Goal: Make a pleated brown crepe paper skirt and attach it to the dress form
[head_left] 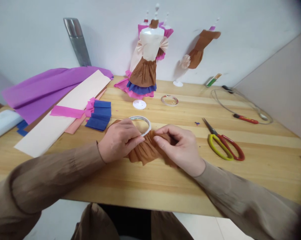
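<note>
A single head-worn camera looks forward and down across a wooden counter (240,180) toward a white wall (28,33), from close above the wearer's own sleeves (53,176). The left hand (118,140) and right hand (182,150) sit near centre frame, close to the lens. A dressed mannequin (148,56) stands at the counter's far edge.

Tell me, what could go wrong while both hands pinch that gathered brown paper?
The brown paper looks thin; pinched between left hand and right hand, it might tear or lose its gathers if pulled. The tape roll sits right behind it and could snag an edge. The scissors lie just beside the right hand, easily bumped.
</note>
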Tool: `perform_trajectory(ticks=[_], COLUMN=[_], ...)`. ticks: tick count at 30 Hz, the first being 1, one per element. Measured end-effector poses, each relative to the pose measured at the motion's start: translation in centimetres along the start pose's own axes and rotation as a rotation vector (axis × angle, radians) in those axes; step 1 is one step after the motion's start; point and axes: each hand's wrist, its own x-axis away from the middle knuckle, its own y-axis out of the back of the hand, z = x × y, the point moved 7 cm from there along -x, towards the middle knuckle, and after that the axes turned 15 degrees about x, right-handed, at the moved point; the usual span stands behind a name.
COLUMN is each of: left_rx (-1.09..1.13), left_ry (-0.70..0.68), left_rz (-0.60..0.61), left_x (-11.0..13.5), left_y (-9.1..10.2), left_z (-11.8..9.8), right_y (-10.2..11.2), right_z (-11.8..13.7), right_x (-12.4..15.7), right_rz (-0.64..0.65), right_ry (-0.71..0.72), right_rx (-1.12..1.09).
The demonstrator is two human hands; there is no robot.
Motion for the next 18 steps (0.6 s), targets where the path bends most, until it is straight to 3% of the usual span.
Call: perform_trajectory(ticks=[7,18], left_rx=[-0.028,-0.02], left_ry=[-0.016,-0.025], left_rz=[-0.013,-0.001], left_x=[-0.1,-0.1], left_y=[0.3,0.1], left_z=[0.0,0.0], right_y=[-0.1,-0.7], right_z=[-1.6,-0.7], right_x=[-0.3,-0.2], right_rz=[0.008,0.069], right_ry=[-0.135,-0.052], right_rx=[-0.048,-0.191])
